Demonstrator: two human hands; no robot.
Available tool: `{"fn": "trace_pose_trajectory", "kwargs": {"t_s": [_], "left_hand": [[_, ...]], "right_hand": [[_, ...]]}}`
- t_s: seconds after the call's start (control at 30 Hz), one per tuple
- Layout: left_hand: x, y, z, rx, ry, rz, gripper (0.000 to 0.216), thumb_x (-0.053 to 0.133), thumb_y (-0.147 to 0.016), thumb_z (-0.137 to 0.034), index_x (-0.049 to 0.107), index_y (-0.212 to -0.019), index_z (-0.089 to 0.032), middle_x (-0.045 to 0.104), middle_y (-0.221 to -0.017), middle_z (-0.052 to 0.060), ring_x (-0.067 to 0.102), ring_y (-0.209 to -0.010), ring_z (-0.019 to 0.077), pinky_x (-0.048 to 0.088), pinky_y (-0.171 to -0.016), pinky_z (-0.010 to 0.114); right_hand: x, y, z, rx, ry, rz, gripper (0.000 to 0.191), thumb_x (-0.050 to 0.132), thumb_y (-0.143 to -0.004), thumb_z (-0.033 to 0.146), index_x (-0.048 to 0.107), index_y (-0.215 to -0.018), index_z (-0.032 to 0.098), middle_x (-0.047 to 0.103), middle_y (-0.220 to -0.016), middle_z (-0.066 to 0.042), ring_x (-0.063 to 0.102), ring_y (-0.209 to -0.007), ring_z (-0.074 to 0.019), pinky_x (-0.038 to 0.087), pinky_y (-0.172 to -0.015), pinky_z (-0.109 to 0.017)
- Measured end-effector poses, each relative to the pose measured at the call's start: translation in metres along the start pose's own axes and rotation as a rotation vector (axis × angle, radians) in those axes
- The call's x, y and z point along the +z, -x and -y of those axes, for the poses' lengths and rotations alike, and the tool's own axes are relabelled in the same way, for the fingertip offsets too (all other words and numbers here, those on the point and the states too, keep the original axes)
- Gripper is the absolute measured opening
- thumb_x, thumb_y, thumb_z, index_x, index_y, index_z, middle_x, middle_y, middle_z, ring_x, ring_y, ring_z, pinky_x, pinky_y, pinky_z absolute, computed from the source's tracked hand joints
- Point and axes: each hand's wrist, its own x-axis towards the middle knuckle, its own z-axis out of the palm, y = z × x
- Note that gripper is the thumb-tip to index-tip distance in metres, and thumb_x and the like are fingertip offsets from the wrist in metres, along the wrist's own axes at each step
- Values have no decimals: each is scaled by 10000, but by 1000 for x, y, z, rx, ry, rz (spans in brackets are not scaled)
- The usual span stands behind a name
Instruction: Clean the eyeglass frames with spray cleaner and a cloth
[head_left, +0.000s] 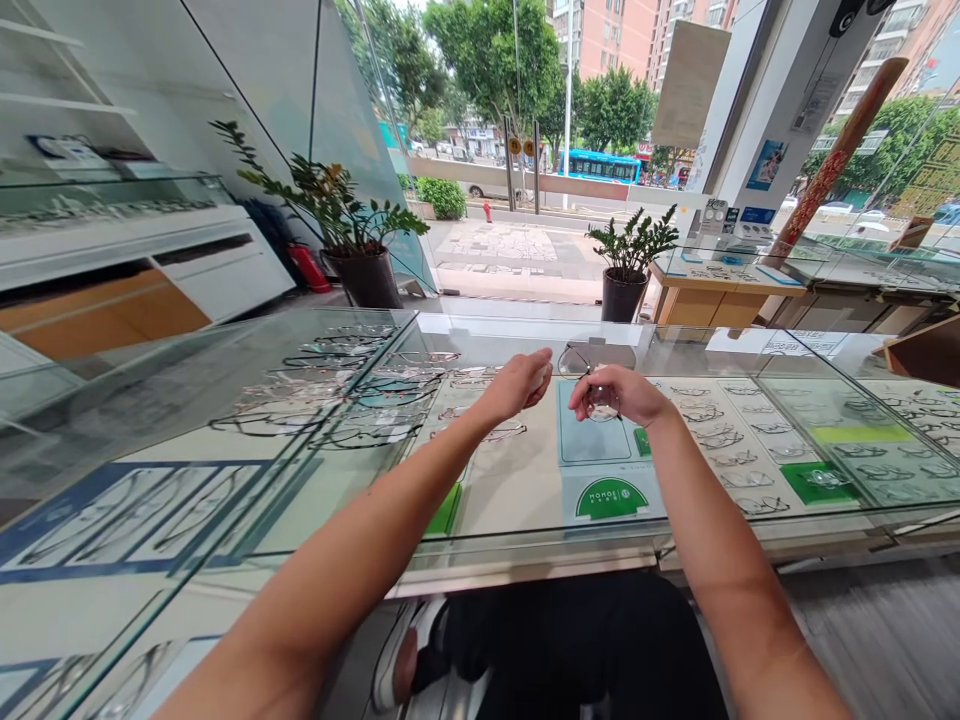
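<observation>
My right hand [626,392] has its fingers closed on a pair of eyeglasses above the glass counter. A clear round lens [602,404] shows below the fingers. Just beyond that hand is another thin-rimmed round lens [573,361]; I cannot tell whether it belongs to the same pair. My left hand [523,384] is closed, a short way to the left, apart from the right hand. Something small and whitish shows between its fingers, too little to name. Below the hands lies a pale blue-grey mat [596,430] with a green printed half-circle [611,497].
The glass display counter [525,548] runs across in front of me. Rows of eyeglass frames [716,435] lie at the right, with more frames [375,410] at the left. Beyond stand two potted plants [367,275] [624,290] and a wooden display table [697,290].
</observation>
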Motion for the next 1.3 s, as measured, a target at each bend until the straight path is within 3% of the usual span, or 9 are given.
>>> {"fn": "trace_pose_trajectory", "kwargs": {"t_s": [0.1, 0.2, 0.33, 0.57, 0.83, 1.0, 1.13, 1.2, 1.3], "left_hand": [[1, 2, -1, -6, -183, -71, 593, 350, -945, -556, 393, -460, -218, 345, -388, 2, 305, -380, 92, 242, -458, 281], [2, 6, -4, -1, -314, -49, 596, 367, -960, -523, 395, -457, -206, 374, -395, 6, 335, -389, 88, 256, -478, 283], [2, 7, -3, 16, -305, -16, 610, 348, -965, -542, 407, -463, -202, 385, -399, 9, 342, -399, 90, 280, -496, 284], [3, 6, 3, 40, -216, 92, 593, 366, -941, -612, 422, -511, -208, 376, -416, 0, 330, -414, 98, 279, -493, 288], [12, 9, 8, -5, -244, 126, 561, 406, -918, -692, 492, -668, -197, 364, -501, -36, 333, -452, 97, 245, -486, 276], [5, 2, 5, 82, -222, 4, 497, 457, -892, -642, 495, -681, -194, 469, -560, -13, 415, -528, 115, 323, -549, 275], [-3, -8, 13, 23, -142, -141, 184, 575, -813, -363, 485, -832, -204, 540, -709, -17, 498, -636, 128, 380, -614, 268], [-5, -13, 21, -31, -162, -195, 178, 574, -806, -277, 451, -919, -215, 540, -746, -27, 506, -663, 133, 395, -645, 274], [-7, -17, 30, -36, -297, -224, 219, 584, -869, -318, 400, -952, -232, 511, -739, -41, 487, -662, 145, 391, -652, 285]], "right_hand": [[1, -1, 0, 9, 34, 26, 390, 510, -900, 338, 805, -813, 98, 755, -720, -101, 646, -692, -166, 482, -702, -284], [2, -1, 0, 10, 41, 33, 392, 510, -899, 341, 805, -814, 96, 754, -716, -101, 642, -692, -167, 479, -706, -287], [2, -1, 0, 13, 38, 44, 385, 520, -889, 346, 799, -804, 95, 749, -714, -104, 639, -698, -174, 478, -713, -296], [4, -6, -2, -62, -36, -264, 365, 534, -898, 386, 779, -810, 130, 732, -735, -82, 599, -693, -152, 451, -686, -276], [8, -15, -13, -70, 6, -307, 338, 542, -910, 372, 781, -842, 142, 689, -678, -51, 584, -669, -144, 430, -670, -279], [4, -14, -12, -135, -47, -343, 340, 548, -910, 387, 793, -859, 156, 735, -801, -70, 598, -705, -144, 429, -664, -272], [2, -13, -10, -152, -101, -379, 367, 537, -912, 393, 810, -900, 149, 744, -818, -83, 607, -741, -153, 439, -670, -267], [2, -12, -10, -145, -100, -379, 372, 537, -912, 396, 810, -892, 144, 744, -810, -86, 601, -738, -154, 440, -671, -267], [3, -12, -10, -114, -73, -356, 374, 540, -913, 405, 803, -874, 144, 745, -804, -88, 592, -722, -150, 434, -665, -265]]}}
